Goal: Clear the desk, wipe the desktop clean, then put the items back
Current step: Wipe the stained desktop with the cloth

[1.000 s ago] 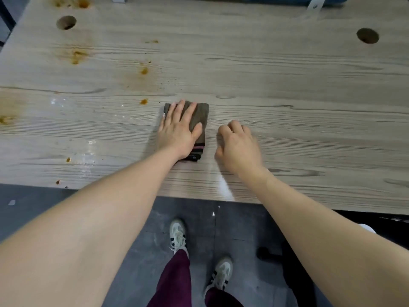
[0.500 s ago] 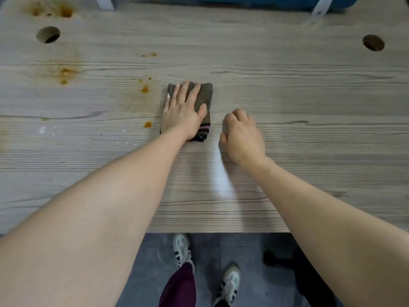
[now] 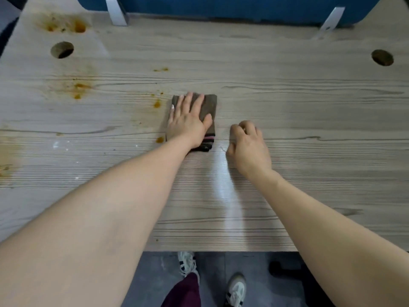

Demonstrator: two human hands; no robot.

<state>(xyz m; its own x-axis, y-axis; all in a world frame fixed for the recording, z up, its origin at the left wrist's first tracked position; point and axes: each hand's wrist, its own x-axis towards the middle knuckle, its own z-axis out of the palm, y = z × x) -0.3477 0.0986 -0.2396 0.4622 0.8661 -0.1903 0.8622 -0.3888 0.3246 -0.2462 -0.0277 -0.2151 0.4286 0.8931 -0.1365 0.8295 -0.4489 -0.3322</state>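
Note:
A folded brown cloth [image 3: 210,107] with a pink stripe lies flat on the light wooden desktop [image 3: 287,120]. My left hand [image 3: 188,120] presses on it with straight, spread fingers and covers most of it. My right hand [image 3: 247,145] rests on the desk just right of the cloth, fingers loosely curled, holding nothing. Orange-brown stains [image 3: 157,104] dot the wood left of the cloth, with larger smears [image 3: 76,88] further left and at the far left corner [image 3: 66,25].
Two round cable holes pierce the desktop, one at the far left [image 3: 62,49] and one at the far right [image 3: 382,57]. A blue partition [image 3: 221,7] on metal brackets [image 3: 116,12] lines the far edge. Below the near edge are my shoes [image 3: 188,262] on grey floor.
My left hand has pushed the cloth away from the near edge, further onto the desk. My right hand followed alongside it.

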